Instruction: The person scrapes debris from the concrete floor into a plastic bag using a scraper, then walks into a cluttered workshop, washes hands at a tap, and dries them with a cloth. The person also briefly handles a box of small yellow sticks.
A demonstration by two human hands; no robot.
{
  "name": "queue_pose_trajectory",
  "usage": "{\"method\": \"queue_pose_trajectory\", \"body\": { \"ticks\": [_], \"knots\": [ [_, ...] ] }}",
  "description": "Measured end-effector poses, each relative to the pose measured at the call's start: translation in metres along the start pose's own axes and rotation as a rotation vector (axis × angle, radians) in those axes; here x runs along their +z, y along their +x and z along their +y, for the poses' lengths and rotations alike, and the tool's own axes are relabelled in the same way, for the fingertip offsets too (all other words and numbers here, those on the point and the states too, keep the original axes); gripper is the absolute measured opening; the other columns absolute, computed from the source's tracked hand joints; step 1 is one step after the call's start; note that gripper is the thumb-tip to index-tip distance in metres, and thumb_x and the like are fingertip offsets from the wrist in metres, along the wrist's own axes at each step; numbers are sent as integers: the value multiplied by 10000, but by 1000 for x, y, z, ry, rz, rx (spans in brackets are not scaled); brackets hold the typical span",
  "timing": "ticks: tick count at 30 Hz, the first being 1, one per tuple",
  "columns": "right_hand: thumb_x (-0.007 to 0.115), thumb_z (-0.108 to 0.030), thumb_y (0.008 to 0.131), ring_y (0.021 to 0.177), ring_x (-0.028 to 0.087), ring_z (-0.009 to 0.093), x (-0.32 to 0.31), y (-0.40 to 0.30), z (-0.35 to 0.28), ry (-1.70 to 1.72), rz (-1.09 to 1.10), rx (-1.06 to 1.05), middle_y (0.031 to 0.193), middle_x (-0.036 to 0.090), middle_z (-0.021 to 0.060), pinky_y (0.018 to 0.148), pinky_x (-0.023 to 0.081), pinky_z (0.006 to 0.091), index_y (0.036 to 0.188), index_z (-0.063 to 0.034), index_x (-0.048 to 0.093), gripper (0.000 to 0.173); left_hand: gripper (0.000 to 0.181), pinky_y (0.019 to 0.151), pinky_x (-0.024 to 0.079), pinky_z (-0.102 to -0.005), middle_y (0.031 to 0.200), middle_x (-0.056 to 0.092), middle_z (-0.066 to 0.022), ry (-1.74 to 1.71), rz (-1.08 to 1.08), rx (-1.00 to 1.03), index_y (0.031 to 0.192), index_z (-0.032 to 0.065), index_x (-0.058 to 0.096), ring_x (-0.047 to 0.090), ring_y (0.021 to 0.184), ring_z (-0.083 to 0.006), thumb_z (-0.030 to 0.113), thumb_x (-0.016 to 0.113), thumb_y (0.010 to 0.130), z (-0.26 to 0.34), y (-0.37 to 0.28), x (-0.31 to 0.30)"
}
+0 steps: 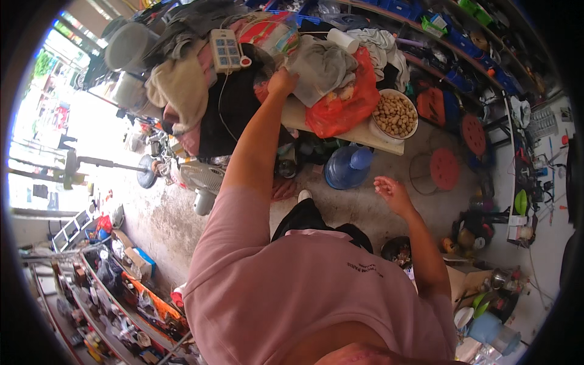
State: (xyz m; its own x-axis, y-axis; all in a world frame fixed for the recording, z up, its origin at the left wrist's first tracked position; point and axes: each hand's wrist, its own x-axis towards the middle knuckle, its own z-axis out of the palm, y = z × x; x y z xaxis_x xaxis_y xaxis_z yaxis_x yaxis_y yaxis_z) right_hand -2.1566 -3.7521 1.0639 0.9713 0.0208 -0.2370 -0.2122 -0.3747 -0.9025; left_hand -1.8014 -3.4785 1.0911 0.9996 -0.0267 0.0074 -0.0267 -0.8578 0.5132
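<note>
My left hand reaches to the heaped table, its fingers closed at the near left edge of a translucent plastic bag with grey cloth in or against it. Beside that lies a crumpled red plastic bag. A white bowl of peanuts in shells rests at the right end of the wooden tabletop. Lower down, my right hand hangs over the floor, fingers loosely bent and apart, holding nothing. Left of my left hand, a multi-socket power strip lies on dark clothes.
A blue water jug stands on the floor below the table edge. Red round stools are to the right. A white fan and a beige cloth are left. Shelves with blue bins line the upper right.
</note>
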Motion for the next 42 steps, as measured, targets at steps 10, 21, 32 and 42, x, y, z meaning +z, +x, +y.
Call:
{"method": "queue_pose_trajectory", "body": {
  "ticks": [10, 21, 32, 42],
  "knots": [
    [517, -198, 873, 1060, 499, 163, -35, 132, -128, 352, 271, -205, 1199, 498, 91, 884, 412, 311, 1228, -27, 446, 401, 196, 794, 452, -320, 950, 598, -49, -1238, -778, 184, 949, 83, 592, 563, 936, -192, 177, 592, 778, 86, 43, -95],
    [555, -175, 808, 984, 495, 127, 24, 181, -184, 1241, -286, -191, 1152, 494, 39, 964, 346, 321, 1242, -134, 420, 457, 485, 1026, 237, -383, 1366, 309, -116, -2371, -833, 93, 1145, 52, 468, 283, 1262, -257, 455, 403, 884, 121, -121, -71],
    [657, -265, 745, 875, 595, 236, 21, 188, -170, -224, -355, -406, 847, 633, 113, 749, 469, 333, 893, 12, 588, 321, 279, 728, 447, -362, 875, 605, -131, -773, 100, 612, 1086, 20, 517, 583, 787, -256, 190, 487, 867, 113, -37, -99],
    [707, -328, 726, 774, 567, 129, 60, 215, -244, 938, 59, -139, 922, 588, 73, 642, 475, 277, 967, 24, 553, 453, 166, 673, 469, -439, 879, 576, -130, -257, 694, 430, 933, 88, 548, 578, 790, -332, 161, 481, 800, 162, 44, -55]
  ]
}}
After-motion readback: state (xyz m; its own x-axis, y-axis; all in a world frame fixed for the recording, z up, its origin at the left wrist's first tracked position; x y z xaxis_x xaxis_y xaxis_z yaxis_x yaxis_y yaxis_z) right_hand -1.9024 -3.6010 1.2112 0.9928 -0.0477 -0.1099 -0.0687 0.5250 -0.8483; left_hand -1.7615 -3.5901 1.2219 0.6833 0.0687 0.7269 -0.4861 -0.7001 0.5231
